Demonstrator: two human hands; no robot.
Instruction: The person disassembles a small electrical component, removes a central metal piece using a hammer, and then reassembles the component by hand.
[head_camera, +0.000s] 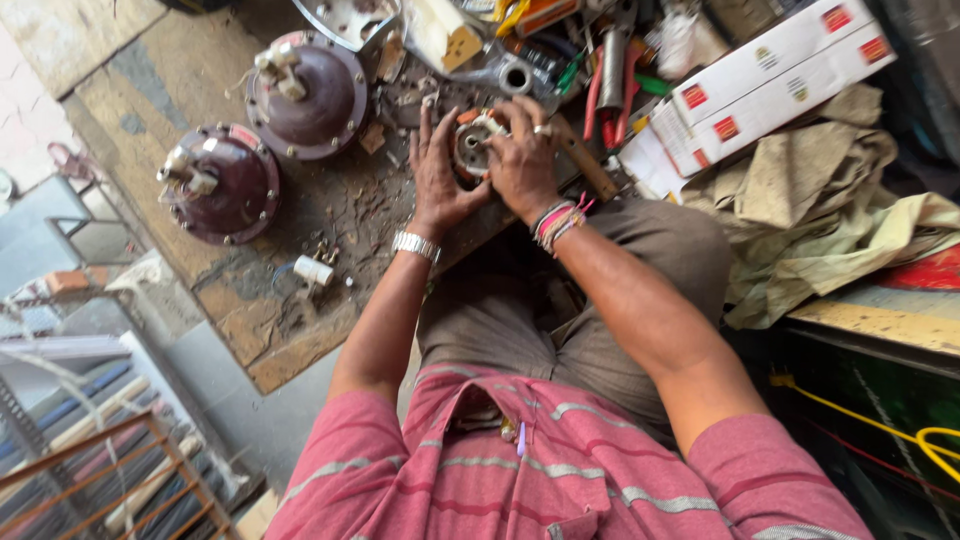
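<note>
Most of the round part (470, 145) is hidden under the left hand (440, 170) and right hand (522, 160); only its pale centre shows between them, so how tight the grip is cannot be told. Left of the part, the tabletop (300, 300) is littered with bits too small to identify. Beyond the part, a metal dish (345, 18) is cut off by the top edge, and the tools (610, 80) beside it overlap so much that few can be told apart. Right of the part, a cloth (830, 220) covers whatever lies beneath. The yellow cable (900, 430) runs off the right edge.
</note>
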